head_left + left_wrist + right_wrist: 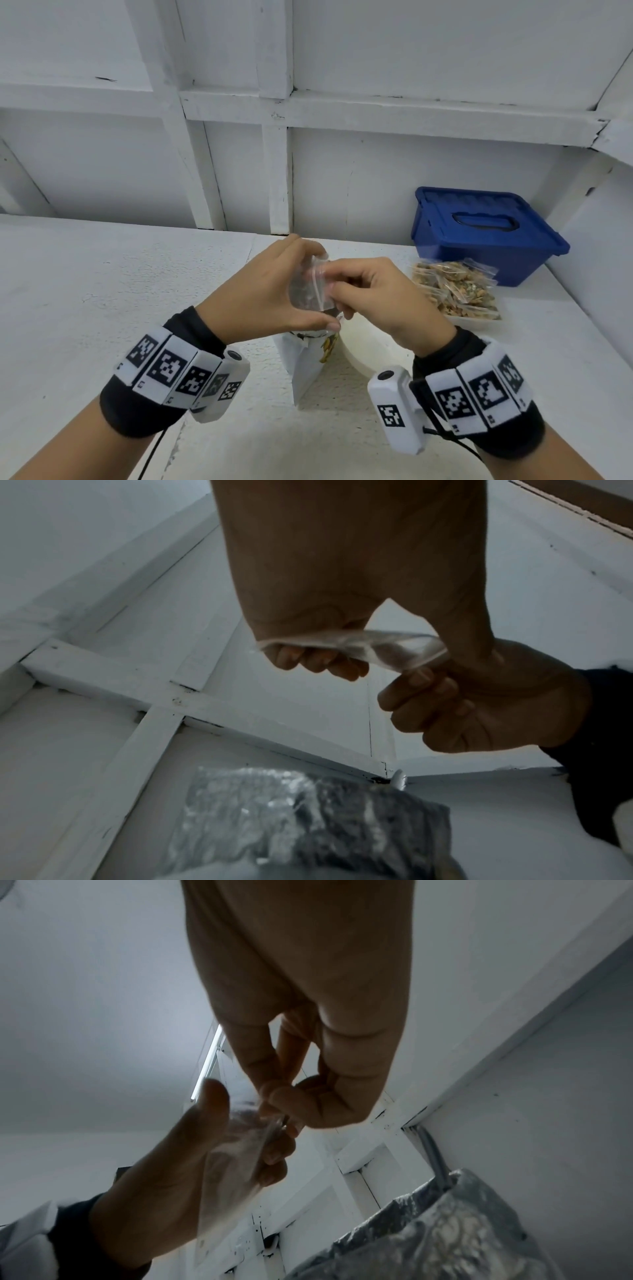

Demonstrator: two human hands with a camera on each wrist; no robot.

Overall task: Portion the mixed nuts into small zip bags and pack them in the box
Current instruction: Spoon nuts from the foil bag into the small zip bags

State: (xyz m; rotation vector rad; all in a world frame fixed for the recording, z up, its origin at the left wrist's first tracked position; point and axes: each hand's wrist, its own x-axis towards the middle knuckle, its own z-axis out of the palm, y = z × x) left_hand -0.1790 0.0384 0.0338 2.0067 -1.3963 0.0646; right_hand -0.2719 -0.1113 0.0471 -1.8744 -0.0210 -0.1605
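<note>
An opened foil nut pouch [306, 363] stands on the desk [102, 291]. Above it, the left hand [263, 294] and right hand [383, 301] each pinch a small clear zip bag [310, 287], grip closed on it. Beyond lie filled nut bags [455, 291], then the lidded blue box [486, 233].

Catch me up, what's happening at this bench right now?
A person is portioning nuts. Both hands hold one small clear zip bag in the air: the left hand cradles it, the right hand pinches its top edge. Below them stands the opened foil nut pouch. Filled bags are piled beside the blue box, whose lid is on.
</note>
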